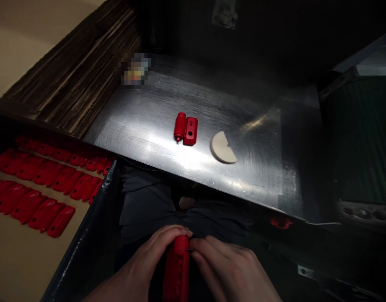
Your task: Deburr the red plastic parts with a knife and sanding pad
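At the bottom middle, over my lap, a red plastic part (pixel 177 270) stands between my hands. My left hand (pixel 151 256) wraps round its left side and top end. My right hand (pixel 230 266) is at its right side, with the fingers pinched on a small thin item near the top, too small to name. On the metal table (pixel 142 121) lie a red cylindrical piece (pixel 180 126) and, right beside it, a flat red block (pixel 190 131) with a round hole. A pale half-disc (pixel 223 147) rests to their right.
Rows of red parts (pixel 45 172) lie in a lined box at the left. Stacked cardboard (pixel 95 63) rises behind it. A clear bag (pixel 224 14) is at the top, and a metal bracket with holes (pixel 364 213) at the right. The table's front edge slants down to the right.
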`<state>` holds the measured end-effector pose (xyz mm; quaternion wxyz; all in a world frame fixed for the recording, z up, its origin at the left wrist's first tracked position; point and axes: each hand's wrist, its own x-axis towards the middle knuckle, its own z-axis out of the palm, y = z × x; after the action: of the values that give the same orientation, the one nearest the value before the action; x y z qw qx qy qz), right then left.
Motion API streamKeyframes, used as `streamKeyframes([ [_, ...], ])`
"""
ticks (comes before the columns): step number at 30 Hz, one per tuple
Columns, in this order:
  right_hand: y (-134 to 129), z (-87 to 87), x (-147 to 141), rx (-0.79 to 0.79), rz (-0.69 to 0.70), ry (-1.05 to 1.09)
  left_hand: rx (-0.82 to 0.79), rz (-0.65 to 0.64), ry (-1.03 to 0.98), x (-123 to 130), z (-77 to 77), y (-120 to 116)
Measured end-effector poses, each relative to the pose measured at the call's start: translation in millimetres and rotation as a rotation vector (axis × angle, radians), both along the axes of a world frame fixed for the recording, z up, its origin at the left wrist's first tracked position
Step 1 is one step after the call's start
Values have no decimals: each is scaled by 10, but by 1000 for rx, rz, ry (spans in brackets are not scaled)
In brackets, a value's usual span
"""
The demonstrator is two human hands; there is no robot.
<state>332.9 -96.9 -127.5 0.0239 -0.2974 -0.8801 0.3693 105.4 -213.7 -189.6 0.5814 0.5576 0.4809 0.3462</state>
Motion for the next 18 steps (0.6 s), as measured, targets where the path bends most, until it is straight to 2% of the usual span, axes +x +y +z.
streamKeyframes([
  [18, -30, -32, -10, -12, -18, 8, -27, 11, -33, -6, 11, 8],
])
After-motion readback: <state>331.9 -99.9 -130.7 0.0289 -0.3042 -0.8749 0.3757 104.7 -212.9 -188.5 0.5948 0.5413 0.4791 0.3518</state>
